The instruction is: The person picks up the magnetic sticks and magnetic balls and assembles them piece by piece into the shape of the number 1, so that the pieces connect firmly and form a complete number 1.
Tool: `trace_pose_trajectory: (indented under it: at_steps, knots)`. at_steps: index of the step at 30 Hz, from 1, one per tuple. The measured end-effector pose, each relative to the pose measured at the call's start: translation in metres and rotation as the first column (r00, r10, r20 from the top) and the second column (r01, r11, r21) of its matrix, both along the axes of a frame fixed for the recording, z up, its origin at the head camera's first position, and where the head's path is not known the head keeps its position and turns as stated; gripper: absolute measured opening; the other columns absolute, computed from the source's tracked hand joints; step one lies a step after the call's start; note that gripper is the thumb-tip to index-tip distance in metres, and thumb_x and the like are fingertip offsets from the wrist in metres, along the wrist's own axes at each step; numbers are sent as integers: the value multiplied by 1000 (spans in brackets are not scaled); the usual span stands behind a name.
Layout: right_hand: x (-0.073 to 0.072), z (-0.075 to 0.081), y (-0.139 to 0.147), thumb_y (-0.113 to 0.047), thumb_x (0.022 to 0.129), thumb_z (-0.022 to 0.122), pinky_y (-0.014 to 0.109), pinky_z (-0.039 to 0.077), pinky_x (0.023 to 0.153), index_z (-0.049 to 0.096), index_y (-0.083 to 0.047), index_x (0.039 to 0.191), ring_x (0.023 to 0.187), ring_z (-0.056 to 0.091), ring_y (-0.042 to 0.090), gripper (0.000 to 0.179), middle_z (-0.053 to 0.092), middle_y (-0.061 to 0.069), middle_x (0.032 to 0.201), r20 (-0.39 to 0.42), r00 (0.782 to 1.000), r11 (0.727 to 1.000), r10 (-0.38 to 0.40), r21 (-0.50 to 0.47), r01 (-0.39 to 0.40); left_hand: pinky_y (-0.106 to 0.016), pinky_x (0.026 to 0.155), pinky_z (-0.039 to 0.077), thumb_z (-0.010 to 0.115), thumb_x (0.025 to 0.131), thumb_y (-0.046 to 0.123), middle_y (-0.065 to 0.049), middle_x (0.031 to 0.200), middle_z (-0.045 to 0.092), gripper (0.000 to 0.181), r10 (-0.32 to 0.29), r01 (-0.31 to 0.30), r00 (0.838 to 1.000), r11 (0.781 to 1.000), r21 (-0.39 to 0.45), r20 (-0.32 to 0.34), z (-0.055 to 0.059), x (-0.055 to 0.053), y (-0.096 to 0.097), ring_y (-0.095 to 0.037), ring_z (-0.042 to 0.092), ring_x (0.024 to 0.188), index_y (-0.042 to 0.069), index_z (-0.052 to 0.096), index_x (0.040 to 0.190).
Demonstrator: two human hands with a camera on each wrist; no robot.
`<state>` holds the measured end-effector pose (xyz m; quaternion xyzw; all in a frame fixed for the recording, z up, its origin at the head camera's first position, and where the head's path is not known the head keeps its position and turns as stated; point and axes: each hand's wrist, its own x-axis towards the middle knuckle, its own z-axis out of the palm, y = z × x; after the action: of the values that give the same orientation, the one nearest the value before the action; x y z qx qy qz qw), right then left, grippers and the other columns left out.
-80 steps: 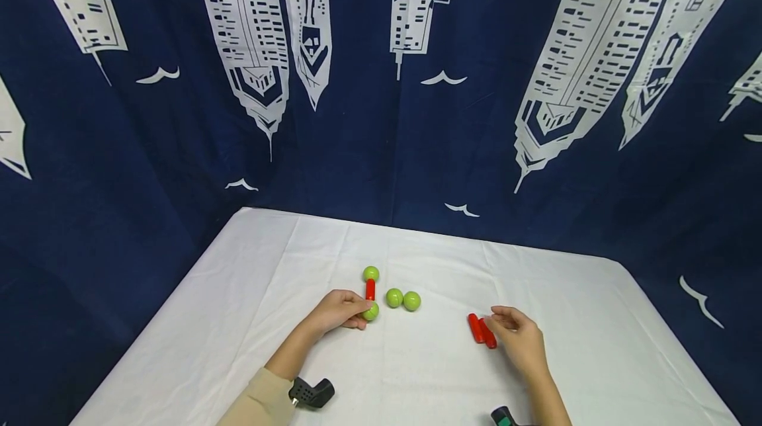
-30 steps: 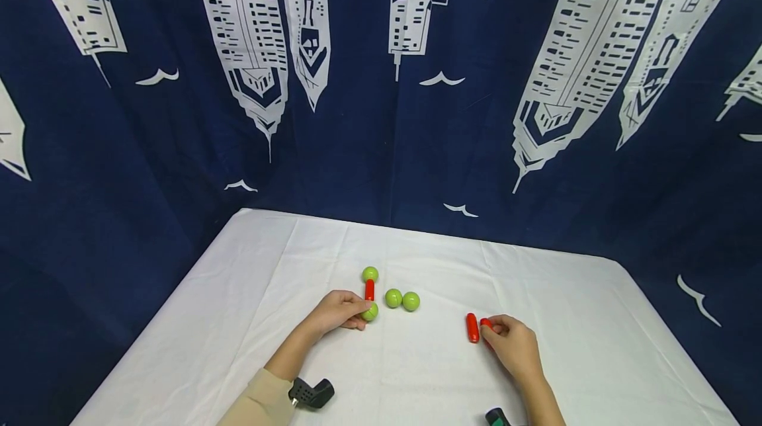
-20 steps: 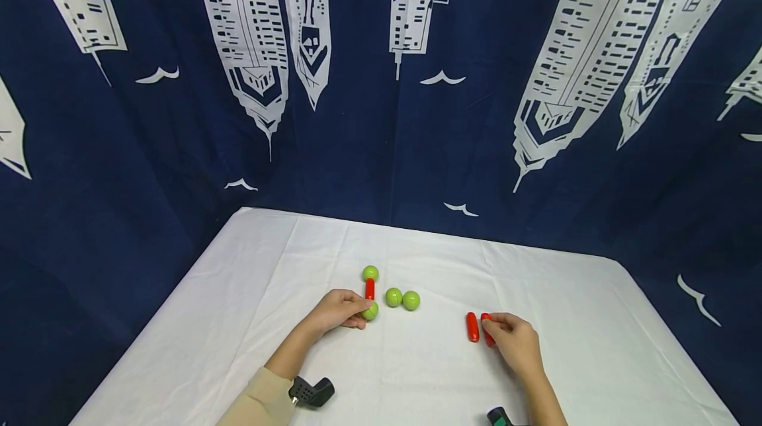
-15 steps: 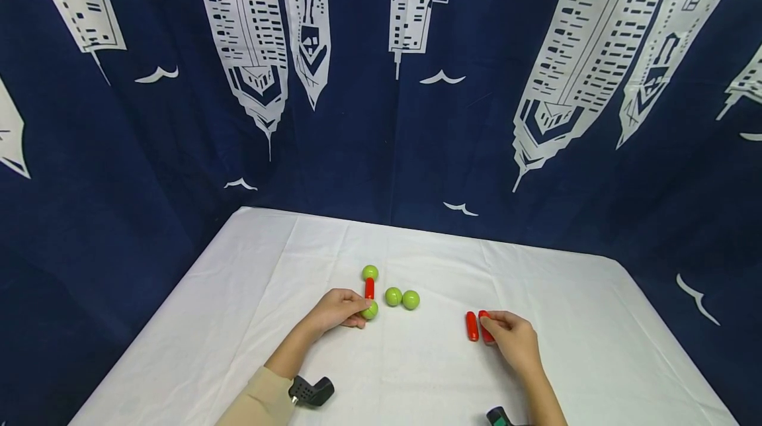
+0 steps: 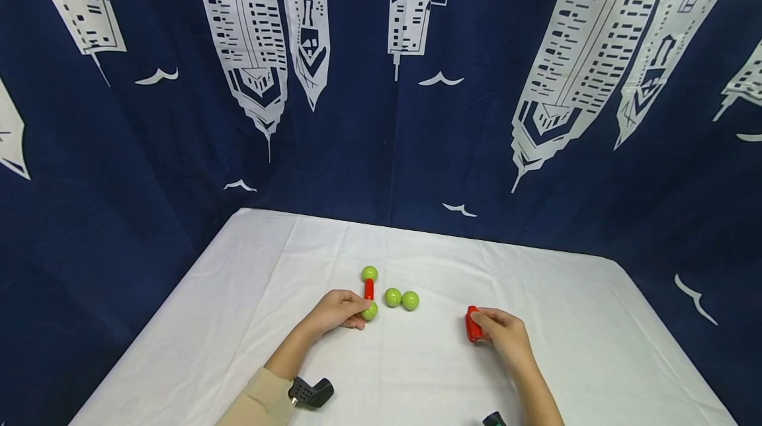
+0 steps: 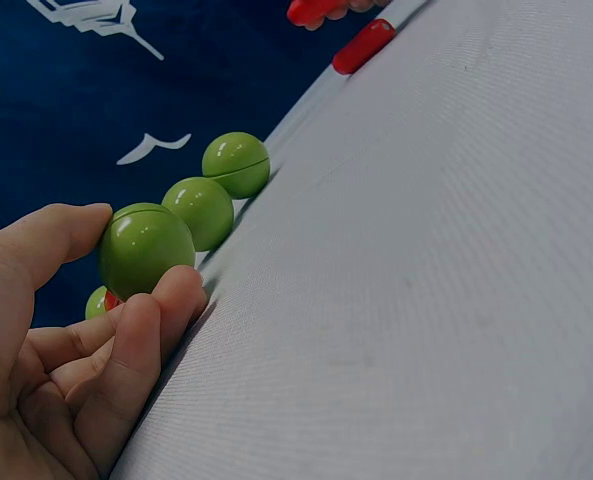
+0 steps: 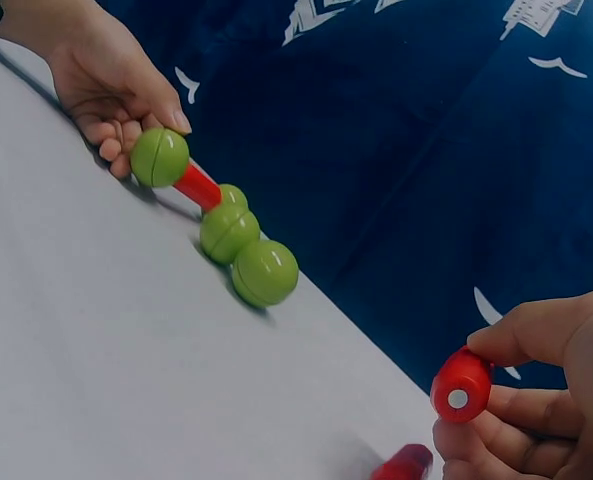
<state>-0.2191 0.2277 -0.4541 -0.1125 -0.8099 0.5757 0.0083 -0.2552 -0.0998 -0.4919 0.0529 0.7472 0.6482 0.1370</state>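
My left hand [image 5: 335, 311] pinches a green ball [image 6: 141, 255] between thumb and fingers. A red rod [image 5: 369, 289] runs from that ball to another green ball [image 5: 369, 273] farther back. Two more green balls [image 5: 393, 297] sit side by side just right of them. My right hand [image 5: 507, 335] pinches a second red rod [image 7: 463, 385] by thumb and fingers; a pale round spot shows on its end. A third red rod [image 6: 364, 47] lies on the cloth beneath or beside it. From the head view I cannot tell whether these two rods touch.
White cloth [image 5: 417, 373] covers the table, with a dark blue printed curtain [image 5: 381, 148] behind its back edge. A black device [image 5: 312, 393] sits at the left wrist; part of another dark device [image 5: 494, 419] shows near the right wrist.
My right hand has taken hold of one of the two red rods and moved it left, up to the other rod. My left hand has stayed in place on its ball.
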Motion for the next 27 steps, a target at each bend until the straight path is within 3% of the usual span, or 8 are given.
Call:
trace_pose_trajectory:
  at_steps: [9, 27]
  knots:
    - [1, 0, -17, -14, 90, 69, 24, 53, 62, 63, 10, 114, 67, 62, 15, 35, 68, 5, 81, 9, 999, 991, 42, -125, -40, -20, 60, 55, 68, 93, 24, -5, 73, 67, 30, -15, 15, 1000, 1000, 17, 17, 0, 1, -1, -10, 65, 62, -5, 65, 96]
    - [-2, -3, -53, -10, 88, 69, 25, 52, 60, 66, 8, 106, 70, 59, 15, 26, 67, 5, 81, 28, 990, 977, 138, -169, -131, -21, 61, 55, 68, 92, 24, -5, 72, 68, 29, -21, 21, 1000, 1000, 11, 2, -1, 1, -3, -10, 66, 62, -5, 65, 96]
